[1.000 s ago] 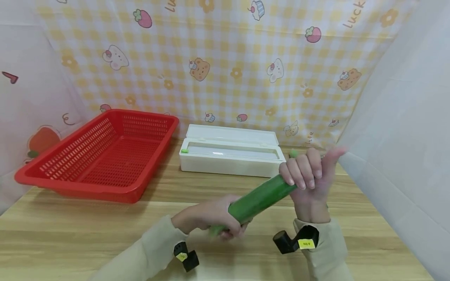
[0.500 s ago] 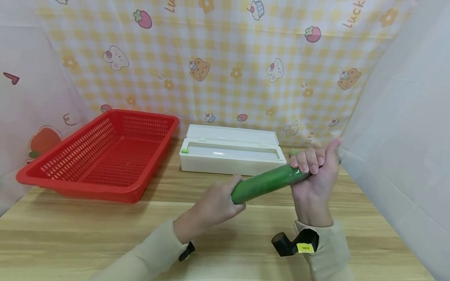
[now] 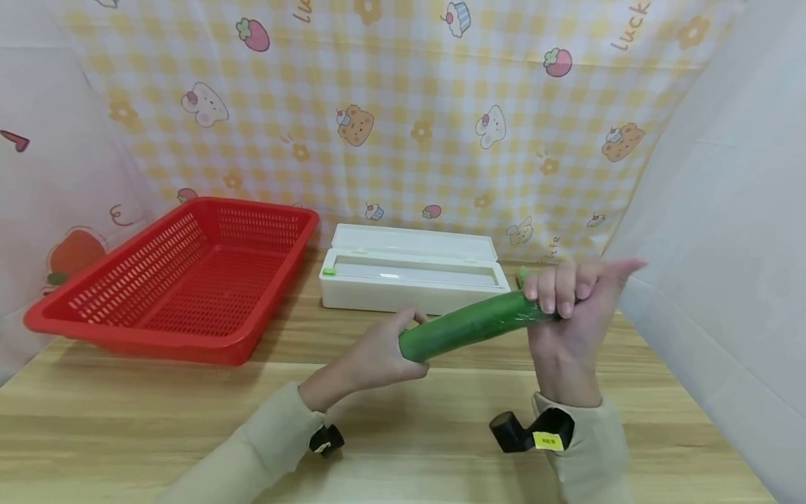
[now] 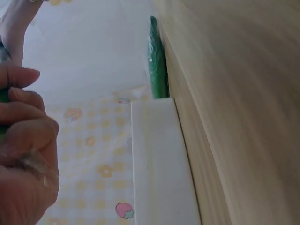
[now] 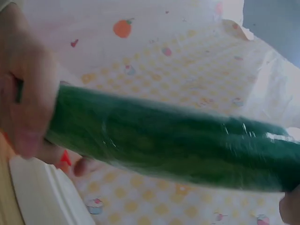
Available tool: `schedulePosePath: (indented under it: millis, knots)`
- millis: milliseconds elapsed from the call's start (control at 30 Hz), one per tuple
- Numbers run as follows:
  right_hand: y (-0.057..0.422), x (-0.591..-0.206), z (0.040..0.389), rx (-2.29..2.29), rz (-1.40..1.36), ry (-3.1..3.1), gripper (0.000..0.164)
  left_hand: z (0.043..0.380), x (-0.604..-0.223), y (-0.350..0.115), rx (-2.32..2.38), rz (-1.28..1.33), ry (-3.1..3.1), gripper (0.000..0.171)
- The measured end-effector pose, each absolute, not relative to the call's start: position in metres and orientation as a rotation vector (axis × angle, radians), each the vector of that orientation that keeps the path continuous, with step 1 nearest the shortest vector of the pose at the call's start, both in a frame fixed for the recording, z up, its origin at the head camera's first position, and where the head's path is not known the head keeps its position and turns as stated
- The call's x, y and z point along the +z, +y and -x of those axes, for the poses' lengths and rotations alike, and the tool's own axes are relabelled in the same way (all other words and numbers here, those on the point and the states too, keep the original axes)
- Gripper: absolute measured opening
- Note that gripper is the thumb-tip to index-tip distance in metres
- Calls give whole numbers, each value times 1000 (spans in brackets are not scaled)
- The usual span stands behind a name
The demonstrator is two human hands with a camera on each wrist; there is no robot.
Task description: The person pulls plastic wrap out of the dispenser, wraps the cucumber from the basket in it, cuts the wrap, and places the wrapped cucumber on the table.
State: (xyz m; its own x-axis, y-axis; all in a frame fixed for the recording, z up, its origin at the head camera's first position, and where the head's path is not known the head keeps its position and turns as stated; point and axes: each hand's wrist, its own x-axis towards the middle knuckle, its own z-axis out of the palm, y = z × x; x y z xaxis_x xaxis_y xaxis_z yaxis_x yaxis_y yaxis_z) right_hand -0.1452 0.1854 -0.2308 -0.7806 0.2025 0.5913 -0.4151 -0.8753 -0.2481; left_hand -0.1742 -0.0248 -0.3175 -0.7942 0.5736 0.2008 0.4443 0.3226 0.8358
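Observation:
A long green cucumber, glossy with clear plastic film, is held up over the table, its right end higher. My left hand grips the lower left end. Around the upper right end curl the fingers of my right hand, its thumb sticking out to the right. In the right wrist view the film on the cucumber shows shiny creases near the right end. A bit of clear film hangs at my left hand in the left wrist view. Both cucumber tips are hidden by the hands.
Behind the cucumber stands a white cling film dispenser, lid raised, with a green slider. A second film-wrapped cucumber lies beyond its right end. At left sits a red slotted basket. A patterned cloth hangs behind the wooden table.
The cucumber has tilted from steep to flatter, its left end rising. My left hand has turned and moved up around that end. The right thumb has swung outward again.

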Motion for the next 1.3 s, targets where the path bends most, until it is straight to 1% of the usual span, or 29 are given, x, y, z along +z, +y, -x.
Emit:
schedulePosePath:
  millis: [167, 267, 367, 500, 567, 733, 800, 833, 900, 933, 1033, 1100, 1167, 1233, 1300]
  knots:
    - [192, -226, 144, 2513, -1464, -504, 73, 174, -316, -25, 1447, -896, 2317, 47]
    - [193, -226, 144, 2461, -1704, -471, 73, 174, -315, -26, 1434, -847, 2202, 48]
    - [192, -227, 143, 2454, -1733, -453, 71, 174, -316, -27, 1447, -785, 2046, 49]
    - [192, -229, 143, 2452, -1694, -481, 68, 175, -319, -28, 1490, -713, 1875, 53]
    - [191, -229, 142, 2446, -1687, -497, 68, 176, -320, -28, 1506, -694, 1825, 57]
    - [192, -230, 141, 2386, -1745, -570, 66, 177, -323, -28, 1493, -670, 1811, 57]
    - [196, -230, 141, 2396, -1679, -625, 65, 178, -321, -28, 1498, -697, 1936, 54]
    - [199, -230, 140, 2434, -1588, -645, 65, 178, -320, -27, 1517, -719, 2026, 53]
    - [205, -230, 140, 2568, -1319, -633, 66, 179, -318, -28, 1554, -791, 2285, 50]
    - [208, -231, 140, 2655, -1140, -612, 65, 179, -317, -29, 1556, -846, 2449, 48]
    - [217, -231, 142, 2898, -626, -427, 58, 181, -316, -33, 1499, -1013, 2889, 45]
    - [221, -233, 143, 2976, -438, -336, 58, 183, -317, -36, 1419, -1115, 3074, 47]
    - [222, -235, 144, 2999, -440, -307, 58, 186, -318, -37, 1388, -1194, 3117, 50]
    - [221, -236, 144, 2978, -589, -323, 58, 188, -318, -38, 1432, -1206, 3042, 55]
    - [219, -236, 145, 2911, -785, -334, 57, 188, -317, -39, 1497, -1155, 2920, 58]
